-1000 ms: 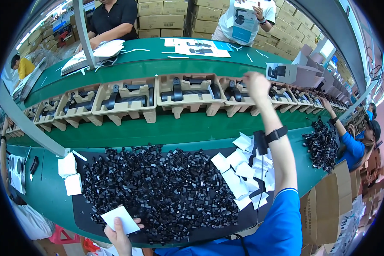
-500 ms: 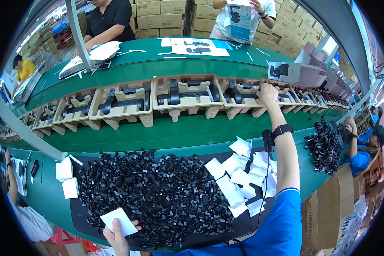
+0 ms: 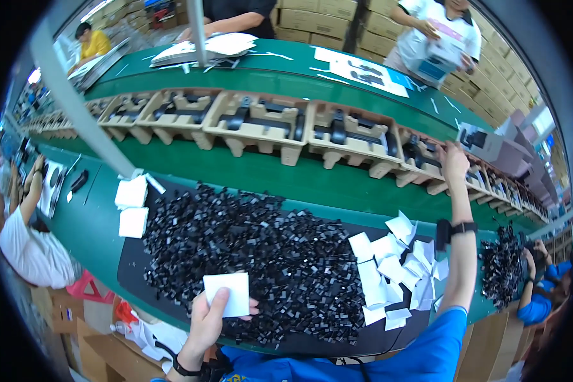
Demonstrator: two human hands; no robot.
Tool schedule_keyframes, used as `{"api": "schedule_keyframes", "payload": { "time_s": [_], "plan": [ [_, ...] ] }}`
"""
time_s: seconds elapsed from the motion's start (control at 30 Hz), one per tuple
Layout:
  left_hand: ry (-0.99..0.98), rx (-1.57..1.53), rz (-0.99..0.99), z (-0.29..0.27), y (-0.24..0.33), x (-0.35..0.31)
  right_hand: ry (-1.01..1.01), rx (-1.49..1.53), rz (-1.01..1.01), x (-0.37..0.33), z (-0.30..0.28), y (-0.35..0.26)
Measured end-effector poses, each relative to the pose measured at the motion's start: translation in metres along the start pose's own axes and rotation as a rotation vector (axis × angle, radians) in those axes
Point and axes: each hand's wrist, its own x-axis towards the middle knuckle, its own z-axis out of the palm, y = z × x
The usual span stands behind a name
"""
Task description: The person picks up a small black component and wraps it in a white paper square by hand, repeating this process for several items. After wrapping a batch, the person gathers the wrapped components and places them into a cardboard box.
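My left hand [image 3: 211, 316] grips a small square stack of white paper [image 3: 230, 294], thumb on top, above the near edge of a heap of small black plastic parts [image 3: 254, 254]. My right arm is stretched far to the right. My right hand [image 3: 455, 164] has its fingers curled at a moulded pulp tray [image 3: 420, 175] on the green line. Whatever those fingertips hold is hidden. That tray and its neighbours, such as a nearer-looking pulp tray [image 3: 356, 155], carry black devices with cylindrical parts.
Loose folded white papers [image 3: 388, 267] lie right of the heap, and two white paper stacks [image 3: 132, 207] left of it. A tangle of black cables [image 3: 500, 267] sits at far right. A metal post [image 3: 86, 121] rises at left. Co-workers stand across the line and at both sides.
The view has turned, shifting the scene rightward and tilting it. My left hand still grips the white paper and now holds it more upright. My right hand is still at the trays.
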Motion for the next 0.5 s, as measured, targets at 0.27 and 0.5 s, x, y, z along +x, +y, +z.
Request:
{"api": "schedule_keyframes", "payload": {
  "time_s": [0.27, 0.5],
  "plan": [
    [-0.298, -0.225, -0.036, 0.043, -0.01, 0.025, -0.43, 0.896, -1.059, -0.2, -0.195, -0.221],
    [-0.367, 0.018, 0.11, 0.05, -0.022, 0.001, -0.245, 0.735, -0.962, -0.246, -0.196, -0.212]
  ]
}}
